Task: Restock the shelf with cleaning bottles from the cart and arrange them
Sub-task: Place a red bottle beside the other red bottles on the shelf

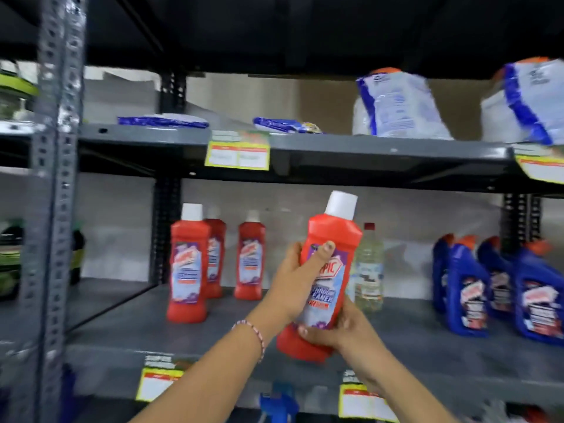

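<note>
I hold a red cleaner bottle (331,239) with a white cap, slightly tilted, above the front of the grey middle shelf (122,325). My left hand (294,280) wraps its upper label, thumb across the front. My right hand (338,328) grips its base from below. Three matching red bottles (187,264) stand at the back left of the same shelf. A clear bottle with a dark red cap (369,270) stands just behind the held one. Several blue cleaner bottles (467,288) stand at the right.
Blue-and-white bags (393,105) lie on the upper shelf (366,145). Yellow price tags (238,154) hang on the shelf edges. A perforated grey upright (52,209) stands at the left. A blue spray top (279,404) shows below the shelf edge.
</note>
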A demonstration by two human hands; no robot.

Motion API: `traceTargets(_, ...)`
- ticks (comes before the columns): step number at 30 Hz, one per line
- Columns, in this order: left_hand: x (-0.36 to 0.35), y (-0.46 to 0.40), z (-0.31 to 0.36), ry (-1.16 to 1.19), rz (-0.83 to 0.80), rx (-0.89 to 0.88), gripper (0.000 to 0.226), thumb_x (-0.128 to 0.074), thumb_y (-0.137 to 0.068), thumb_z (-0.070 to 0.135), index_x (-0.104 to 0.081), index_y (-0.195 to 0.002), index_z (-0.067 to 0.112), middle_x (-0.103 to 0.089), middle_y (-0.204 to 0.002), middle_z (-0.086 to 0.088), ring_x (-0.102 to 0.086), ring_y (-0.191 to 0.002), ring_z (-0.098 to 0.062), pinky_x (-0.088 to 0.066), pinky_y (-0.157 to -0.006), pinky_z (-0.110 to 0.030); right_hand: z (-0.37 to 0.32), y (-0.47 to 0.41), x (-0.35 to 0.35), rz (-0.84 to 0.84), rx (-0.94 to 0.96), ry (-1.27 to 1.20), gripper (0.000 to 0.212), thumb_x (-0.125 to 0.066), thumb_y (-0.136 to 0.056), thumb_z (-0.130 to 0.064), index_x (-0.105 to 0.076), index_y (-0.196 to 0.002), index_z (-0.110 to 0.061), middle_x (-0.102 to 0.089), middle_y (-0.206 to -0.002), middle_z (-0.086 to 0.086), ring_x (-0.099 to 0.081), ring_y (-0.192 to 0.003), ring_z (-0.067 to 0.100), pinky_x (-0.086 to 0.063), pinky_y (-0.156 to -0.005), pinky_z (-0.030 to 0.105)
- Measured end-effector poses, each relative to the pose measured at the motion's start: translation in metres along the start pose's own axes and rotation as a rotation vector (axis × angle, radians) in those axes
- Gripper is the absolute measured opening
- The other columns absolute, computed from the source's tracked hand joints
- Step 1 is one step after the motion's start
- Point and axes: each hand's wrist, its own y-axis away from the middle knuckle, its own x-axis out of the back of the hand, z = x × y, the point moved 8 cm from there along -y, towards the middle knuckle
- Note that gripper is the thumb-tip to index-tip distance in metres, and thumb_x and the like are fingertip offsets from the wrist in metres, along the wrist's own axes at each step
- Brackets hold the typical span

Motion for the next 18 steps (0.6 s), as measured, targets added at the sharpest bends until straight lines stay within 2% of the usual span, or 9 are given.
traceTargets(2,0.043,-0.001,-0.005,-0.062,0.101,-0.012,0.028,-0.067,-0.086,0.038,-0.057,-0.099,0.015,-0.074,-0.089,-0.003,-0.072,-0.075,-0.014,-0.059,-0.071,-0.027,0.022,-0.023,-0.031,-0.003,-0.017,0.012,0.071,-0.084,-0.056,0.000,-0.060,-0.121,-0.013,-0.080,-0.105,0.005,-0.075,-0.098,0.022,-0.060,-0.084,0.032)
traceTargets(4,0.083,-0.004,-0.015,-0.185,0.172,-0.007,0.019,-0.058,-0.092,0.041,-0.056,-0.104,0.026,-0.070,-0.095,0.005,-0.068,-0.082,-0.006,-0.056,-0.074,-0.017,0.041,-0.046,-0.058,-0.013,-0.039,0.013,0.071,-0.082,-0.054,0.000,-0.059,-0.120,-0.015,-0.081,-0.098,-0.002,-0.075,-0.090,0.012,-0.060,-0.078,0.025)
traceTargets(6,0.120,-0.005,-0.036,-0.247,0.235,0.038,0.025,-0.047,-0.100,0.033,-0.052,-0.120,0.020,-0.068,-0.107,0.001,-0.065,-0.085,-0.004,-0.053,-0.073,-0.010,0.057,-0.069,-0.078,-0.026,-0.049,0.021,0.075,-0.081,-0.054,0.002,-0.057,-0.122,-0.015,-0.080,-0.100,-0.003,-0.075,-0.091,0.010,-0.060,-0.076,0.024)
traceTargets(8,0.148,-0.004,-0.065,-0.258,0.234,0.105,0.035,-0.041,-0.102,0.026,-0.049,-0.131,0.007,-0.065,-0.122,-0.010,-0.067,-0.089,-0.008,-0.054,-0.081,-0.014,0.070,-0.089,-0.089,-0.021,-0.059,0.066,0.077,-0.084,-0.056,0.003,-0.056,-0.126,-0.013,-0.077,-0.109,0.002,-0.074,-0.096,0.013,-0.059,-0.081,0.027)
traceTargets(10,0.166,-0.003,-0.087,-0.231,0.214,0.141,0.036,-0.038,-0.104,0.016,-0.050,-0.134,0.002,-0.063,-0.127,-0.011,-0.068,-0.090,-0.002,-0.053,-0.081,-0.011,0.079,-0.103,-0.090,0.005,-0.063,0.117,0.067,-0.085,-0.064,0.007,-0.058,-0.122,-0.014,-0.076,-0.112,0.004,-0.074,-0.092,0.008,-0.058,-0.079,0.022)
traceTargets(12,0.178,-0.004,-0.105,-0.176,0.177,0.219,0.037,-0.036,-0.104,0.015,-0.054,-0.134,0.004,-0.064,-0.130,-0.012,-0.066,-0.102,-0.010,-0.051,-0.087,-0.014,0.085,-0.112,-0.086,0.039,-0.077,0.151,0.057,-0.084,-0.068,0.009,-0.061,-0.113,-0.019,-0.076,-0.105,-0.001,-0.073,-0.084,0.001,-0.058,-0.074,0.017)
traceTargets(14,0.181,-0.006,-0.114,-0.143,0.145,0.295,0.036,-0.037,-0.105,0.019,-0.058,-0.132,0.008,-0.065,-0.127,-0.009,-0.063,-0.111,-0.015,-0.049,-0.093,-0.021,0.091,-0.117,-0.080,0.068,-0.079,0.184,0.053,-0.085,-0.068,0.007,-0.062,-0.109,-0.018,-0.076,-0.107,0.002,-0.073,-0.084,0.000,-0.058,-0.073,0.017)
traceTargets(16,0.180,-0.010,-0.118,-0.157,0.114,0.336,0.036,-0.039,-0.103,0.027,-0.061,-0.129,0.012,-0.066,-0.128,-0.007,-0.062,-0.115,-0.016,-0.046,-0.103,-0.029,0.100,-0.122,-0.077,0.072,-0.086,0.198,0.053,-0.084,-0.069,0.007,-0.061,-0.115,-0.006,-0.074,-0.115,0.012,-0.074,-0.089,0.006,-0.058,-0.074,0.018)
traceTargets(18,0.181,-0.015,-0.124,-0.184,0.116,0.363,0.038,-0.040,-0.101,0.037,-0.064,-0.123,0.017,-0.066,-0.129,-0.007,-0.062,-0.117,-0.019,-0.043,-0.110,-0.038,0.108,-0.126,-0.075,0.094,-0.110,0.207,0.058,-0.080,-0.073,0.008,-0.055,-0.124,-0.001,-0.072,-0.120,0.013,-0.071,-0.093,0.008,-0.058,-0.076,0.017)
